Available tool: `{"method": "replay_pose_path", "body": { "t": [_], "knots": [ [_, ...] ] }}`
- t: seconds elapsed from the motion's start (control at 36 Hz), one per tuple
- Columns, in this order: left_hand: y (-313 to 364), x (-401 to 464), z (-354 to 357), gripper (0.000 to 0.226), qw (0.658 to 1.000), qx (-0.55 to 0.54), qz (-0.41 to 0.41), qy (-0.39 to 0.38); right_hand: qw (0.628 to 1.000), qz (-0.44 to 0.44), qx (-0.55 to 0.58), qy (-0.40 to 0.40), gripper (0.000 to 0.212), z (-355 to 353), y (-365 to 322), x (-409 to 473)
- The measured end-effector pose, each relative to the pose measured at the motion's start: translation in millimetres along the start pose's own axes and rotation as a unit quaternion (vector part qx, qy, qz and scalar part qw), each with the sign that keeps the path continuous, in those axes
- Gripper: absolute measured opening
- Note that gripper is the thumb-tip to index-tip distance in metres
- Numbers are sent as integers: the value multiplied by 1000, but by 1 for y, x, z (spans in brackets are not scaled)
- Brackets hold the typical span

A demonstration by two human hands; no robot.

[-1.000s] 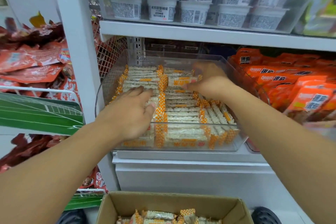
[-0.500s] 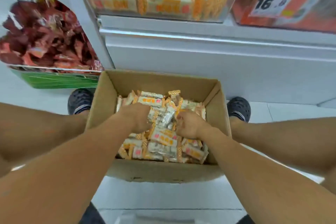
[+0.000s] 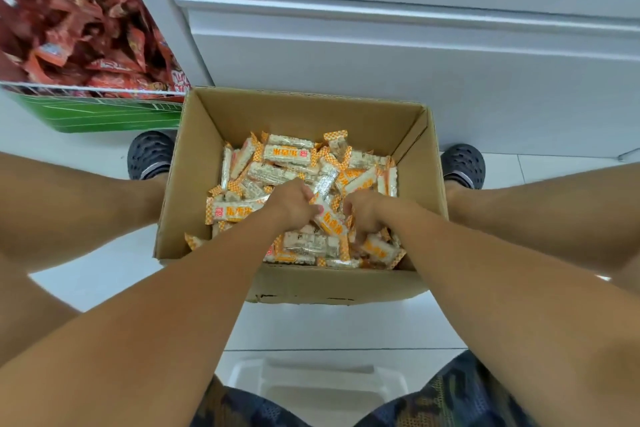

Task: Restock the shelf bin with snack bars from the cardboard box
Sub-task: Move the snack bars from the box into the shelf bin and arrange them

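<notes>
Head view, white tiled floor, cardboard box, left hand and right hand clenched around snack bars.

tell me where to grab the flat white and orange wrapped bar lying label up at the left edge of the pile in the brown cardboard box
Pinch the white and orange wrapped bar across its long edges at mid-length, coming straight down from above. It lies flat and label up on the pile, its top clear, while the brown cardboard box wall crowds its left end and the left hand sits to its right.
</notes>
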State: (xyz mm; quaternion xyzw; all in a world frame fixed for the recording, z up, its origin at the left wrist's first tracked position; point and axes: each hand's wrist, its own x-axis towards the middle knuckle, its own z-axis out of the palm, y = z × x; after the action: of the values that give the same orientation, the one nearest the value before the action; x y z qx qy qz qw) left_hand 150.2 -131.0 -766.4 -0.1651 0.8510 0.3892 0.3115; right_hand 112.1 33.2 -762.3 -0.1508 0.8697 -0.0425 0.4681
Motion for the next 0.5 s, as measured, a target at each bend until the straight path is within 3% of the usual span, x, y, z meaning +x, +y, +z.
{"method": "replay_pose_path", "body": {
  "t": [0.08,0.14,0.22,0.31,0.36,0.44,0.5],
  "knots": [
    [6,4,-5,22,997,-60,-14,55,997,4,65,40,51,-28,3,2],
    [8,6,-13,19,988,-115,-30,95,981,-1,182,75,42,-47,2,-2],
    [13,5,-27,22,962,-260,-54,68,892,-57,439,87,34,-64,-8,-11],
    [17,4,-35,33,901,-427,-67,-13,840,-83,517,144,29,-63,-20,-11],
    [19,3,-36,34,880,-470,-64,-27,810,-82,555,174,30,-57,-26,-8],
    [20,1,-32,52,884,-464,-56,-26,750,-78,634,173,30,-45,-30,-3],
    [16,2,-26,80,899,-435,-55,2,724,-64,662,183,18,-38,-30,1]
  ]
}}
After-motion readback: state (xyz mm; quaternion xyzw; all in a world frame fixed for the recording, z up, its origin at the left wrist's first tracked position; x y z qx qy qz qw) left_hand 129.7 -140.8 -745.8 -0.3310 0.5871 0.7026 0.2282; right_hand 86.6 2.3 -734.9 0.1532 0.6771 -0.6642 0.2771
